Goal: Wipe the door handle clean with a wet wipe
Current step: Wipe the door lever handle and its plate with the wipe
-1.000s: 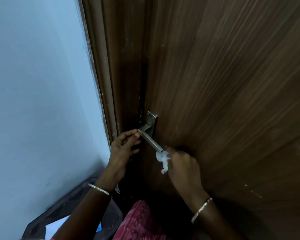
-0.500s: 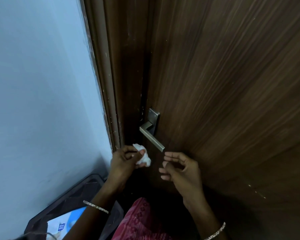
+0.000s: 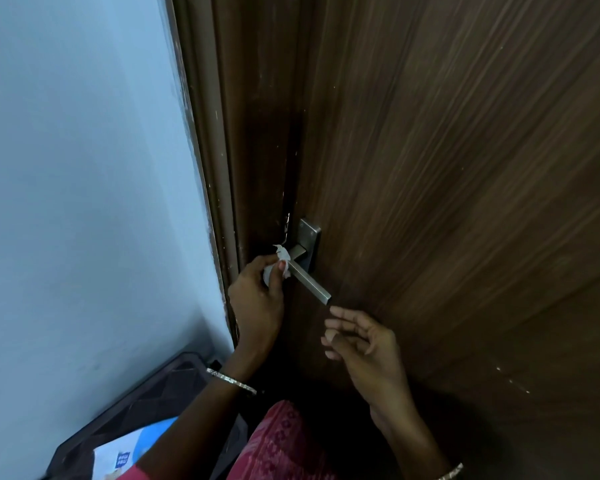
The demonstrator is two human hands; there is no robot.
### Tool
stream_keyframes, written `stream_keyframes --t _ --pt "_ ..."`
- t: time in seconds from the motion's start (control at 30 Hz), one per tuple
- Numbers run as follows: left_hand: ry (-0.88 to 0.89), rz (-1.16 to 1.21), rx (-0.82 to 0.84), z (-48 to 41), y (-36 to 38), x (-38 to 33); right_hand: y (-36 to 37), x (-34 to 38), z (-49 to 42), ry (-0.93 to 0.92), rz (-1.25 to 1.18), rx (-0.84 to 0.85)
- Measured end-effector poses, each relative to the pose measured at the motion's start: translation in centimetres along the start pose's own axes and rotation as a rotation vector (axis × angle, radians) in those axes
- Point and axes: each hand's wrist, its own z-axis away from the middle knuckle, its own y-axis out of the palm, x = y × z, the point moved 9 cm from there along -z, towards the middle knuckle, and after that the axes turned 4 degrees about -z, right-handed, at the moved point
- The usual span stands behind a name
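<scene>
Wet wipe (image 3: pixel 280 263) is pinched in the left hand (image 3: pixel 258 299) against the door handle (image 3: pixel 309 280) at its elbow, the lever's long axis running down-right toward the right hand (image 3: pixel 364 341), held loosely spread and empty just below its free end.

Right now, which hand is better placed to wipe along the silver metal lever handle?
Left hand: it holds the white wet wipe against the silver metal lever handle. The right hand is empty, below.

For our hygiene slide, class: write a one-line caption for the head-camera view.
Left hand presses a crumpled wet wipe against the steel lever door handle; the empty right hand hovers below.
</scene>
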Motion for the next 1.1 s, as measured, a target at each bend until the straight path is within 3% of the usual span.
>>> stream_keyframes --t 0.3,0.53,0.7,0.87,1.1 --pt "0.164 0.023 0.125 5.3 1.5 -2.4 1.6 1.7 -1.0 -0.111 0.064 0.038" --pt "0.439 -0.105 0.257 7.0 2.0 -4.4 1.2 2.5 -1.1 -0.157 0.121 0.026" --pt "0.418 -0.253 0.108 1.0 0.3 -5.3 0.7 1.7 -2.0 -0.099 0.122 0.011" --pt "0.409 -0.421 0.317 -1.1 3.4 -4.7 0.8 1.5 -2.0 -0.074 0.083 0.015" --pt "0.522 -0.510 0.313 2.2 3.7 -5.0 1.3 1.4 -1.9 -0.063 0.047 0.010"
